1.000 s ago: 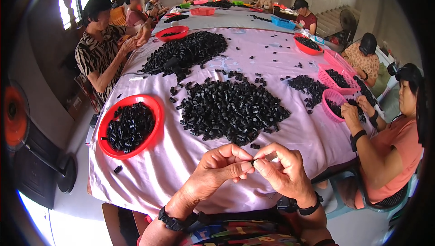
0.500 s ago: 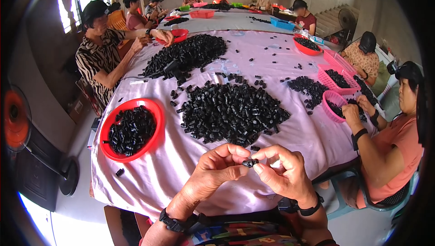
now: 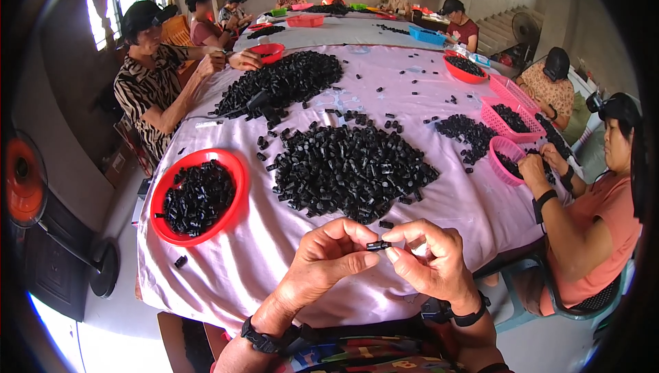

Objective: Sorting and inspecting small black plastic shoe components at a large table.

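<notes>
Black plastic is everywhere on the pink cloth of the table [image 3: 274, 263], and the big heap of black pieces [image 3: 350, 170] in its middle serves as the landmark. Just below that heap, at the near edge, the left hand [image 3: 329, 263] and right hand [image 3: 429, 260] meet, fingertips pinched together on one small black piece [image 3: 377, 244] held between them. Half a second ago the same piece sat a little farther left and higher between the fingers; now both hands have shifted slightly right and the piece lies level, end to end between the two thumbs and forefingers. Whether it is one part or two joined, I cannot tell at this size. Each wrist wears a dark band.

Left of the heap stands a red bowl [image 3: 168, 225] full of black pieces, with a stray piece [image 3: 180, 261] on the cloth below it. Beyond the heap lies a second pile [image 3: 281, 84], by a person in a striped top [image 3: 147, 91]. Right of the heap, a person in an orange shirt [image 3: 597, 229] works over a pink basket [image 3: 504, 160].
</notes>
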Available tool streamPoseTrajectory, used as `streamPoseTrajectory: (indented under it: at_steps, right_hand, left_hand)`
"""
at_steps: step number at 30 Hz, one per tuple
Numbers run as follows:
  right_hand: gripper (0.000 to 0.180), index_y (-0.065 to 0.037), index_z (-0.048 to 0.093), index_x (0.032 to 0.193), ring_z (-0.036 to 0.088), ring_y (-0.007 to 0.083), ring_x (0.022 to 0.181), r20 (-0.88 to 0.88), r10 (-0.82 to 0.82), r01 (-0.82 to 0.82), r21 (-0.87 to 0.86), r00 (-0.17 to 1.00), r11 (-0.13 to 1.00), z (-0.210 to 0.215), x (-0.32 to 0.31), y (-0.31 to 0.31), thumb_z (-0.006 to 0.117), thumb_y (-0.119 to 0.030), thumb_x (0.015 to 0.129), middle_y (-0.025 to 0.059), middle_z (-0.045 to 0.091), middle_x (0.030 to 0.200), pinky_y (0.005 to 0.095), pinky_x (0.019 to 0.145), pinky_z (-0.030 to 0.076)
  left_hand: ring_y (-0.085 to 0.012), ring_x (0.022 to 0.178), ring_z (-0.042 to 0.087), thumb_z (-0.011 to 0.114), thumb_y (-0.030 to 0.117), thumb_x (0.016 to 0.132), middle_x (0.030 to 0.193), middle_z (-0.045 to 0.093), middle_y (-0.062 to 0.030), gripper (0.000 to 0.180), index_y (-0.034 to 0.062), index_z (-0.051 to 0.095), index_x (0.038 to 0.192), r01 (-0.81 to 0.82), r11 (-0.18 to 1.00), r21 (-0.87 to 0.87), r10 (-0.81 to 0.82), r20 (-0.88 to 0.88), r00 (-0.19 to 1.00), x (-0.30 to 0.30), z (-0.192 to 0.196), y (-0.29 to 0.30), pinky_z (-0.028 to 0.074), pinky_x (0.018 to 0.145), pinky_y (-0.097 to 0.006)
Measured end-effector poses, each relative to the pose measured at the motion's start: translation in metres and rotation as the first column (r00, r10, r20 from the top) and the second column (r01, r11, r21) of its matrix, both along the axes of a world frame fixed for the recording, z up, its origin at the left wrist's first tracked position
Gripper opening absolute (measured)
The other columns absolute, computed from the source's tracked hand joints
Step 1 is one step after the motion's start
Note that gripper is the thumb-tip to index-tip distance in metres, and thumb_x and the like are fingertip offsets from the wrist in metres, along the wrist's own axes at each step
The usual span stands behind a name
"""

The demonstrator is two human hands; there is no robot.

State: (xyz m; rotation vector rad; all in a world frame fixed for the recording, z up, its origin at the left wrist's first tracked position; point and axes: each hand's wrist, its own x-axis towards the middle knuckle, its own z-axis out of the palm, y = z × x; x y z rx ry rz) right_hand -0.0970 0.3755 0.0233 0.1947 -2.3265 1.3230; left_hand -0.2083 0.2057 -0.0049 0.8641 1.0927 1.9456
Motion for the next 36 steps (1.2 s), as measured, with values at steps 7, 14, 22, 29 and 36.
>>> streamPoseTrajectory:
  at_steps: [7,14,22,29,36]
  right_hand:
    - [0.024,-0.004,0.063,0.106,0.061,0.0060,0.058,-0.092,0.063,-0.059,0.049,0.994,0.997,-0.004,-0.003,0.001,0.065,-0.002,0.081,0.0056,0.068,0.088,0.0204,0.046,0.047]
    - [0.022,0.000,0.061,0.106,0.069,0.0142,0.074,-0.042,0.136,-0.138,-0.035,0.990,0.990,-0.007,-0.002,0.004,0.062,0.001,0.083,0.0102,0.068,0.090,0.0231,0.057,0.055]
    - [0.020,0.003,0.060,0.105,0.070,0.0166,0.081,-0.065,0.185,-0.190,-0.095,0.981,0.977,-0.009,-0.005,0.004,0.060,0.002,0.085,0.0122,0.067,0.093,0.0231,0.062,0.057]
    - [0.019,0.000,0.060,0.100,0.069,0.0146,0.071,-0.101,0.027,-0.027,0.005,0.994,1.000,-0.002,-0.002,-0.002,0.066,-0.006,0.083,0.0104,0.068,0.087,0.0235,0.054,0.053]
    - [0.028,-0.003,0.059,0.080,0.063,0.0142,0.054,-0.082,-0.032,0.051,0.243,0.996,0.969,-0.001,-0.006,-0.007,0.079,-0.022,0.075,0.0087,0.067,0.070,0.0254,0.049,0.048]
  left_hand:
    - [-0.0067,0.085,0.056,0.062,0.005,0.089,0.094,0.062,-0.0008,0.016,0.0015,0.060,0.105,0.031,0.996,-0.081,-0.030,0.008,1.000,0.002,0.003,-0.002,0.046,0.077,-0.022]
    - [-0.0074,0.080,0.058,0.058,0.014,0.093,0.092,0.063,-0.0027,0.021,0.0008,0.059,0.109,0.188,0.979,-0.072,-0.161,0.282,0.946,-0.001,0.005,-0.006,0.047,0.074,-0.022]
    - [-0.0126,0.078,0.062,0.058,0.009,0.092,0.097,0.065,-0.0102,0.028,-0.0030,0.055,0.118,0.250,0.968,-0.010,-0.227,0.386,0.894,-0.002,0.001,-0.003,0.050,0.071,-0.023]
    - [-0.0124,0.080,0.061,0.057,0.007,0.091,0.097,0.063,-0.0062,0.031,-0.0034,0.054,0.120,0.222,0.974,0.041,-0.217,0.442,0.870,-0.004,-0.005,-0.003,0.050,0.075,-0.025]
    - [-0.0136,0.088,0.061,0.059,0.010,0.090,0.102,0.062,-0.0070,0.029,-0.0029,0.055,0.116,0.228,0.970,0.082,-0.241,0.438,0.866,-0.004,-0.009,-0.001,0.050,0.077,-0.027]
